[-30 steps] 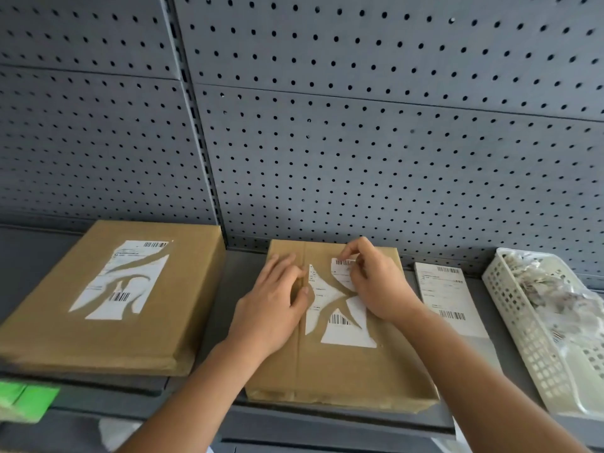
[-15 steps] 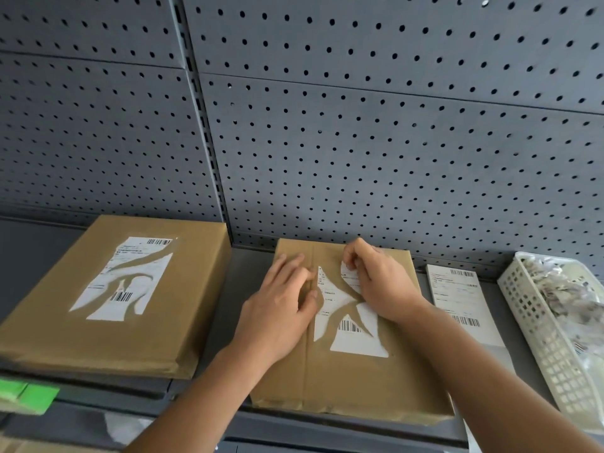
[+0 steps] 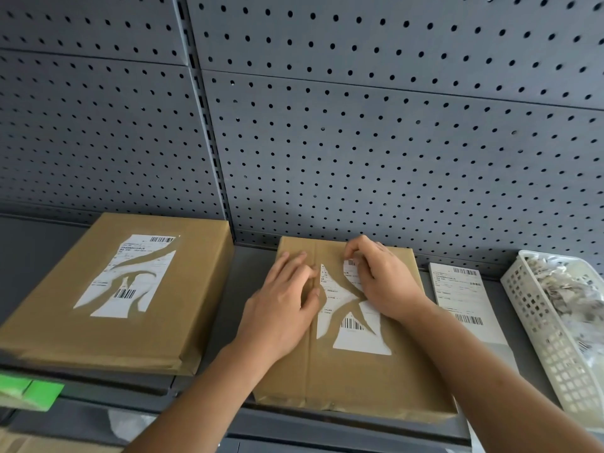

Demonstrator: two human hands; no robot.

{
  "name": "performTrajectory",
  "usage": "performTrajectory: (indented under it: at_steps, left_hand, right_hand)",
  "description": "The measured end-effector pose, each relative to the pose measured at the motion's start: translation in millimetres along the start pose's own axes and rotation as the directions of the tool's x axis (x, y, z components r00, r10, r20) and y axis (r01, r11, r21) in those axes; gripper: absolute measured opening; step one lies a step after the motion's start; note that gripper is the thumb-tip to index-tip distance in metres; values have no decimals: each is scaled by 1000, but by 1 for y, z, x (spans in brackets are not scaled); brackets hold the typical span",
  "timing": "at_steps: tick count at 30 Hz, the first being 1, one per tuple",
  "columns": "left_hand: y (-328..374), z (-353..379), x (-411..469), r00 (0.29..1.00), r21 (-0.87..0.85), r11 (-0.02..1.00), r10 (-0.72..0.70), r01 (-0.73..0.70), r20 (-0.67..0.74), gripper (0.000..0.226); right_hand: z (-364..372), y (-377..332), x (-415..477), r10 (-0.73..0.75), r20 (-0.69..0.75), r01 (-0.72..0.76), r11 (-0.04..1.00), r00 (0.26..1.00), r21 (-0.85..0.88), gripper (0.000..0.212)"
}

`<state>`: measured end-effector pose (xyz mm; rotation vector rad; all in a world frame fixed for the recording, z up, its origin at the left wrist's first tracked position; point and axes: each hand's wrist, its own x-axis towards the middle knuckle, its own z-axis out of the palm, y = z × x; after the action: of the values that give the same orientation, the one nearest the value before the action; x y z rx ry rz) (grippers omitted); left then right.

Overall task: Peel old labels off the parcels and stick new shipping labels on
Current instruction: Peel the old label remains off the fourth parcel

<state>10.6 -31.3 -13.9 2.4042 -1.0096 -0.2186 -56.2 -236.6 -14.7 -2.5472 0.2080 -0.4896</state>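
Observation:
A brown parcel (image 3: 353, 380) lies in the middle of the grey shelf, with a torn old label (image 3: 354, 335) stuck on its top. My left hand (image 3: 284, 308) presses flat on the parcel's left half, fingers straight. My right hand (image 3: 382, 282) pinches the upper right strip of the old label at the parcel's far edge. A second brown parcel (image 3: 49, 328) with its own torn label (image 3: 127, 276) lies to the left. A fresh shipping label sheet (image 3: 464, 299) lies flat on the shelf just right of the middle parcel.
A white perforated basket (image 3: 536, 322) holding crumpled label scraps stands at the far right. Grey pegboard (image 3: 359, 142) backs the shelf. A green tag (image 3: 29, 390) sticks out at the lower left edge.
The view has tilted up a little, so parcels and hands sit lower in the frame. My right hand has worked the label strip slightly; my left hand stays pressed on the parcel.

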Motion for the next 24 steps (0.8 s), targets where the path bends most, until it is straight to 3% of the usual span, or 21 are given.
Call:
performTrajectory:
  at_steps: [17, 24]
  left_hand:
    - [1, 0, -1, 1000, 0, 1000, -6, 6, 7, 29]
    - [1, 0, 0, 1000, 0, 1000, -8, 8, 5, 28]
  right_hand:
    - [0, -1, 1, -3, 2, 3, 1000, 1000, 17, 27]
    - [-3, 2, -2, 86, -70, -77, 989, 994, 124, 26]
